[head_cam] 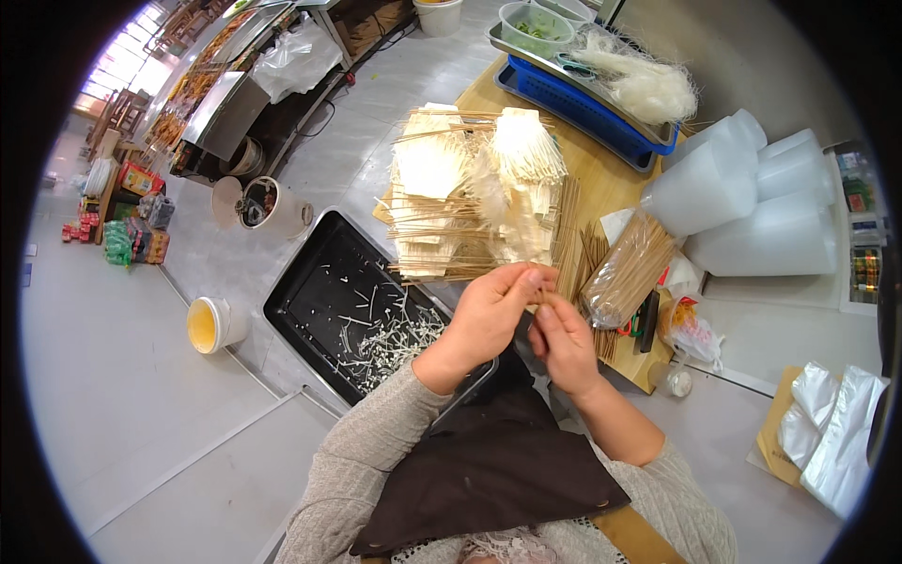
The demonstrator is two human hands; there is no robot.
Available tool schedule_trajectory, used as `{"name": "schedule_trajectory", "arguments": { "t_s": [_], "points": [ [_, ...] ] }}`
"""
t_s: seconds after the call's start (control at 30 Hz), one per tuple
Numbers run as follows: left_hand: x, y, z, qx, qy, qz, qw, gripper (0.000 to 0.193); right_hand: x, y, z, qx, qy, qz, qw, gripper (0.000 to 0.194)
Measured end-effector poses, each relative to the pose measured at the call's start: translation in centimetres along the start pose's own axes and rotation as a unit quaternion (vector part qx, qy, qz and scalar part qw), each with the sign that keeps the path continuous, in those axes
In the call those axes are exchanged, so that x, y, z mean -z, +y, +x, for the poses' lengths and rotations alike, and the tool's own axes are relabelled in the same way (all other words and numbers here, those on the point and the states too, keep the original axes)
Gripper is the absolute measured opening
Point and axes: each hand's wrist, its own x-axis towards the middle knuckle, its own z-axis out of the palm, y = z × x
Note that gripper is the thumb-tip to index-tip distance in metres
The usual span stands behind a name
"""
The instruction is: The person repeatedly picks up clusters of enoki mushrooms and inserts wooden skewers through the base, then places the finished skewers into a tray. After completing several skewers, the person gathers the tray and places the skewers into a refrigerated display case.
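My left hand [493, 310] and my right hand [567, 345] meet in front of me, thumbs and fingers pinched together. From between them a motion-blurred, flattened bunch of enoki mushrooms [504, 204] fans out away from me. Thin skewer-like pieces show at the fingertips; how they sit in the bunch is hard to tell. Just beyond lie stacks of skewered enoki mushrooms [430, 162], layered with bamboo skewers [440, 208] crosswise. Loose bamboo skewers [566, 218] lie right of the stacks. More fill a clear plastic bag [627, 271] beside my right hand.
A black tray [310, 282] with mushroom trimmings [394, 345] sits lower left. Behind, a blue basket [578, 102] supports a metal tray [497, 39] with pale strands [645, 77]. Plastic tubs [705, 176] stand right, near scissors [638, 321]. Buckets [211, 324] stand on the floor.
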Motion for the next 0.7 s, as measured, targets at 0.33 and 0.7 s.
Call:
{"name": "schedule_trajectory", "arguments": {
  "t_s": [0.33, 0.7],
  "points": [
    [3.5, 0.9, -4.3, 0.049, -0.045, 0.111, 0.992, 0.036, -2.7, 1.8, -0.5, -0.026, -0.066, 0.047, 0.996, 0.028],
    [0.1, -1.0, -4.4, -0.061, -0.008, 0.048, 0.997, 0.041, -3.9, 1.9, 0.3, 0.148, 0.044, -0.093, 0.984, 0.037]
  ]
}}
